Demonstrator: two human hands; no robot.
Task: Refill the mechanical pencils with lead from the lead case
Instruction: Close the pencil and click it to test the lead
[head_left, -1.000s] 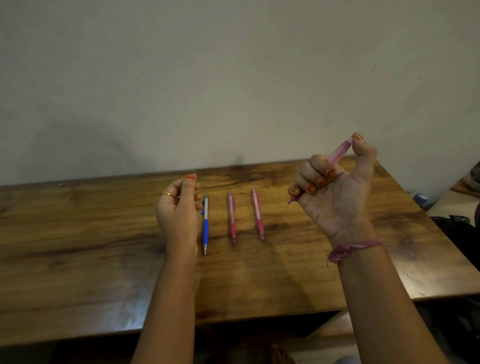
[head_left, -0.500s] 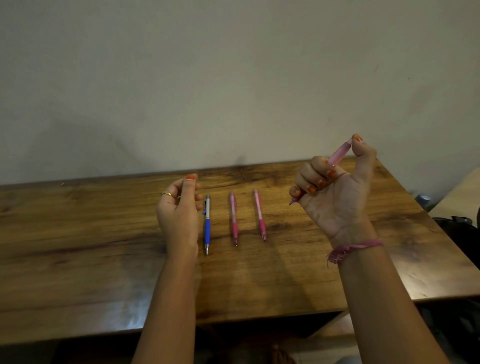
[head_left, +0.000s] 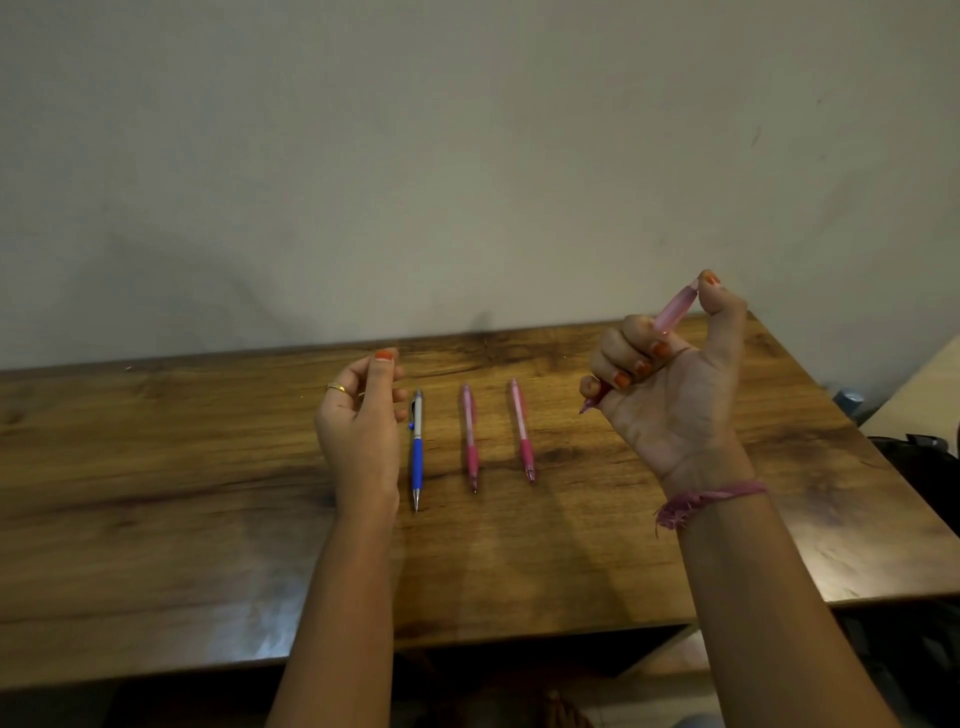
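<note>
Right hand grips pink mechanical pencil above counter right end, long axis tilted, cap end up at thumb. Left hand nearer the row: grip loose, contents indiscernible. Lead case unseen.

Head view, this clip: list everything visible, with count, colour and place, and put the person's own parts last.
wooden table: 1, brown, spanning the frame below the wall
blue pencil: 1, blue and silver, lying on the table just right of the left hand
pink pencils on the table: 2, pink, lying side by side right of the blue pencil, the second at
held pink pencil: 1, pink, raised above the table's right part
wall: 1, off-white, behind the table
ring: 1, gold, on a left-hand finger
wrist thread: 1, pink, on the right wrist
left hand: 1, fingers curled; anything held is hidden
right hand: 1, grips the held pink pencil, thumb on its top end
</note>
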